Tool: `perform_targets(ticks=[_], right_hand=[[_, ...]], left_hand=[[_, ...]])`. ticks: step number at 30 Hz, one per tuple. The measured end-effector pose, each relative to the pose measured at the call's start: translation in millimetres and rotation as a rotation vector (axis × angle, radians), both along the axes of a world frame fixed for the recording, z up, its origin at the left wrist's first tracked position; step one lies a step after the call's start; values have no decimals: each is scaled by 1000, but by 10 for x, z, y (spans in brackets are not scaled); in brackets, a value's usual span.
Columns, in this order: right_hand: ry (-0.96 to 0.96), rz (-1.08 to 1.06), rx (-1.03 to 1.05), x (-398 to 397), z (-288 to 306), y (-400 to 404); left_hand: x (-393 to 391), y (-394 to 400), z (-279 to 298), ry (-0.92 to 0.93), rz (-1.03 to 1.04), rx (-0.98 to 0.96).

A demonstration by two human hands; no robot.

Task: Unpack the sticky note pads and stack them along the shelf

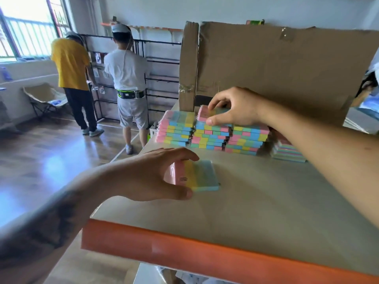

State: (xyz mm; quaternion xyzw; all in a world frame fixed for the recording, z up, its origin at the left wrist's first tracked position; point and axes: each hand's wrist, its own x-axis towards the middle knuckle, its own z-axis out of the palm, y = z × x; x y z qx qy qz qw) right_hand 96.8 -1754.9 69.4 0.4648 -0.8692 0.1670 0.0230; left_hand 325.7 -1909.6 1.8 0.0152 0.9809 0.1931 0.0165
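Observation:
Several stacks of pastel sticky note pads (209, 138) stand in a row at the back of the beige shelf (256, 201), against a cardboard sheet. My right hand (233, 107) grips one wrapped pad (204, 114) by its edges on top of the middle stack. My left hand (155, 175) holds another wrapped pad (202, 178), pink, yellow and blue, lying flat on the shelf in front of the stacks, thumb at its near edge and fingers over its far edge.
The shelf has an orange front edge (184, 255). A tall cardboard sheet (276, 68) backs the stacks. A lower stack of pads (287, 153) lies at the right under my forearm. Two people (127, 78) stand at a black wire rack on the left, over wooden floor.

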Motion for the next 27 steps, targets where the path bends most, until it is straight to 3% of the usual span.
perform_targets(ticks=[6,12,17,19,24,27], right_hand=[[5,29,-29,-13,-116,45],[21,12,-15,33,-120,77],[182,51,-147,440,-58,357],[126,135,-166,740,-55,512],[4,237,72,1216,-251,734],[10,239,25,1264,-394,725]], left_hand=[[38,-15,-62,65,33,-13],[58,16,-9,122,38,117],[43,-30,-11,178,81,284],[37,-36,-17,232,92,287],[26,23,26,306,25,376],[27,56,51,299,-48,391]])
